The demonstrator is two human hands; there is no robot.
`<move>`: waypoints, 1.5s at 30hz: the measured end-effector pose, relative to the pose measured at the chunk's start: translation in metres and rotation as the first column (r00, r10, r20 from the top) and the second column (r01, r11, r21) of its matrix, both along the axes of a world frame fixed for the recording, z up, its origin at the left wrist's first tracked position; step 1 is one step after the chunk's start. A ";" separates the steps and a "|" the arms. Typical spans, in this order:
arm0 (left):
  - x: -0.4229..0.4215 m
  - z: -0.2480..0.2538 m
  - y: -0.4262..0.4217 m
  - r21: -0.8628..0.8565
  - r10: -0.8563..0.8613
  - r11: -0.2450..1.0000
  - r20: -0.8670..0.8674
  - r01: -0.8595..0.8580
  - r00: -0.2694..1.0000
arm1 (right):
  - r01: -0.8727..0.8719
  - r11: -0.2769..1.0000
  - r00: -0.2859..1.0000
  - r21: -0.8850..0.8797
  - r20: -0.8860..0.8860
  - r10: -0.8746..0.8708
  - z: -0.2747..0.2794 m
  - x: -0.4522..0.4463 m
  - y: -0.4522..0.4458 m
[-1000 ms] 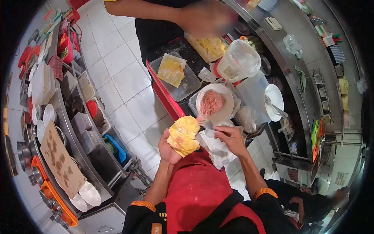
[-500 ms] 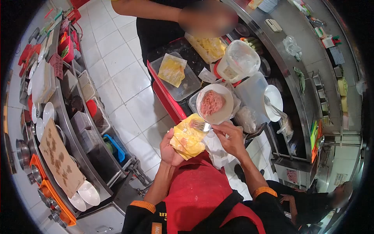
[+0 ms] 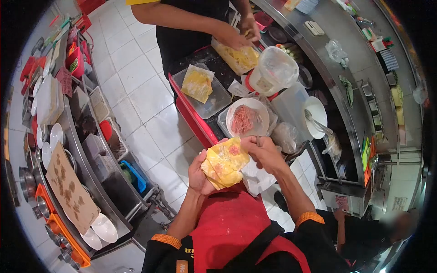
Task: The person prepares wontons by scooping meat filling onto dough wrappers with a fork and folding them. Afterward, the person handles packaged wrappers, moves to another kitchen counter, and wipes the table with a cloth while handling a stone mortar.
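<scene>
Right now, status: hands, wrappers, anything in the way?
Left hand holding yellow wrappers, pink dab on top. Right hand gripping utensil, mostly hidden. Mince bowl just beyond, not blocking.

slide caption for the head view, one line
Left hand cradles floury yellow wrappers dabbed with pink mince, near a white bowl holding more.

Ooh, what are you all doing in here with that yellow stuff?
The left hand holds some floury yellow sheets with a little pink mince on top. The right hand grips a metal utensil just beside them. More mince sits in a white bowl. Another person's hands are at a tub of yellow pieces.
</scene>
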State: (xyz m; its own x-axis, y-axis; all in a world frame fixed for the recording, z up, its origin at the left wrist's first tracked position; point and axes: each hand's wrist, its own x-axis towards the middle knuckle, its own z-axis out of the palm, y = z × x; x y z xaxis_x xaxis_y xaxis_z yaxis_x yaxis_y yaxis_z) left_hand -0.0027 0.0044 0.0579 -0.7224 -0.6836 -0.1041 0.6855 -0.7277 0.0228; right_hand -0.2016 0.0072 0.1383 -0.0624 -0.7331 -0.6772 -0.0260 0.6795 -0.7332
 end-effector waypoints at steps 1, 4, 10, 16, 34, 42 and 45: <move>-0.001 0.001 0.000 0.010 0.005 1.000 0.023 -0.005 1.000 | 0.034 0.993 0.995 -0.110 -0.089 -0.044 0.001 0.010 0.001; -0.002 0.008 0.001 0.026 0.004 1.000 0.032 -0.005 0.999 | -0.299 0.841 0.789 -0.450 -0.613 -0.048 -0.004 0.023 0.016; -0.005 0.009 -0.002 0.019 0.007 1.000 -0.011 -0.007 1.000 | -0.515 0.694 0.722 -0.503 -0.691 0.034 -0.017 0.028 0.025; -0.009 0.005 -0.002 0.071 0.000 0.997 -0.027 0.002 1.000 | -0.639 0.694 0.516 -0.332 -0.854 0.067 -0.013 0.025 0.016; -0.011 0.011 -0.005 0.133 -0.001 0.991 0.170 -0.022 0.985 | -0.248 0.966 0.969 -0.077 -0.006 0.248 -0.017 0.015 -0.004; -0.005 0.015 -0.008 0.063 -0.031 0.998 0.202 0.019 0.979 | -0.442 0.885 0.847 -0.149 -0.394 0.357 -0.008 0.030 -0.007; -0.005 0.013 -0.008 0.056 -0.048 0.998 0.147 0.040 0.988 | -0.582 0.786 0.735 -0.208 -0.547 0.399 -0.006 0.041 -0.001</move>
